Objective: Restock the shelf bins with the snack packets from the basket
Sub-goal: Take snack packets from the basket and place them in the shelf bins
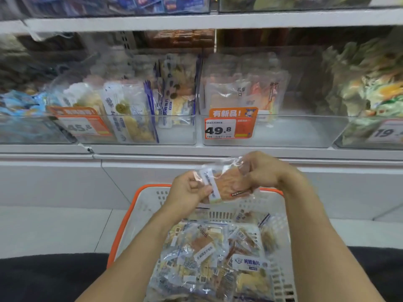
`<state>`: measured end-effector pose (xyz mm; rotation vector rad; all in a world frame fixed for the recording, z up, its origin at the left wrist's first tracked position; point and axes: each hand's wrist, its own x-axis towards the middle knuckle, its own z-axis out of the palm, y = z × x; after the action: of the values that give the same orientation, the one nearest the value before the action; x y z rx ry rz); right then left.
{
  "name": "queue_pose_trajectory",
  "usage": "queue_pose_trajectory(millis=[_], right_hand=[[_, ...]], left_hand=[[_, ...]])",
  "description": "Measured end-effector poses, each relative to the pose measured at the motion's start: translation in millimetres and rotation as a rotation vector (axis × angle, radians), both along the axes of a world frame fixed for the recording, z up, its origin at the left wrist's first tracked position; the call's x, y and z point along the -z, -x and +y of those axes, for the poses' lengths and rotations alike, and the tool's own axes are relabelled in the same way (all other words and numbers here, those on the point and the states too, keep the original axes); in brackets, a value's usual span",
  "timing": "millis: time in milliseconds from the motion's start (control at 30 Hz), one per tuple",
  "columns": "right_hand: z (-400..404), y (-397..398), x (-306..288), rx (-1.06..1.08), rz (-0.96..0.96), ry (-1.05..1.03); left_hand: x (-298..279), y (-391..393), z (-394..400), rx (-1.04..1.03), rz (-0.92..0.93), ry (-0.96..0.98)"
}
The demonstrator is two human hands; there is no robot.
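Note:
Both hands hold one clear snack packet (226,184) with an orange-brown slab inside, above the basket's far rim. My left hand (187,190) pinches its left edge by the white label. My right hand (263,171) grips its right side. Below lies a white basket with an orange rim (150,188), holding several clear snack packets (218,256). On the shelf ahead, a clear bin (283,131) tagged 49.8 holds a few similar packets at its back. To its left, another clear bin (174,136) holds packets standing upright.
More bins flank these: blue packets at far left (19,105), green-white bags at far right (368,88). An upper shelf (196,20) carries further bins. A white shelf ledge (196,151) runs in front of the bins. Pale floor lies left of the basket.

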<state>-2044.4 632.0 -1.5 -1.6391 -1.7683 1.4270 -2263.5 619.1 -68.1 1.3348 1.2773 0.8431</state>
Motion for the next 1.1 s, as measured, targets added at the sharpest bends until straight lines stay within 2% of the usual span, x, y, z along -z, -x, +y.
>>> queue_pose_trajectory(millis=[100, 167, 267, 333, 400, 467, 533, 700, 800, 900, 1100], right_hand=[[-10, -20, -62, 0.07, -0.211, -0.229], [-19, -36, -101, 0.129, -0.348, -0.449], [-33, -56, -151, 0.293, -0.422, -0.686], [-31, -66, -174, 0.327, -0.513, -0.709], [-16, -69, -190, 0.286, -0.69, -0.654], [10, -69, -194, 0.268, -0.87, -0.618], [38, -69, -184, 0.262, -0.942, -0.613], [85, -77, -145, 0.233, -0.874, -0.597], [101, -83, -128, 0.176, -0.793, -0.569], [116, -89, -107, 0.208, -0.642, -0.583], [142, -97, -63, 0.325, -0.545, -0.699]], left_hand=[[-31, -37, -1, 0.004, -0.101, -0.093], [-53, -52, 3, 0.002, -0.043, -0.244], [-87, -63, 11, -0.123, 0.131, -0.649], [-106, -65, 22, -0.134, 0.319, -0.92], [-114, -67, 42, -0.019, 0.519, -1.065], [-120, -70, 59, 0.135, 0.679, -1.085], [-122, -75, 69, 0.26, 0.799, -1.082], [-117, -81, 85, 0.425, 1.175, -1.221], [-116, -83, 91, 0.422, 1.206, -1.218], [-126, -86, 94, 0.419, 1.186, -1.116], [-159, -88, 112, 0.392, 0.906, -0.766]])
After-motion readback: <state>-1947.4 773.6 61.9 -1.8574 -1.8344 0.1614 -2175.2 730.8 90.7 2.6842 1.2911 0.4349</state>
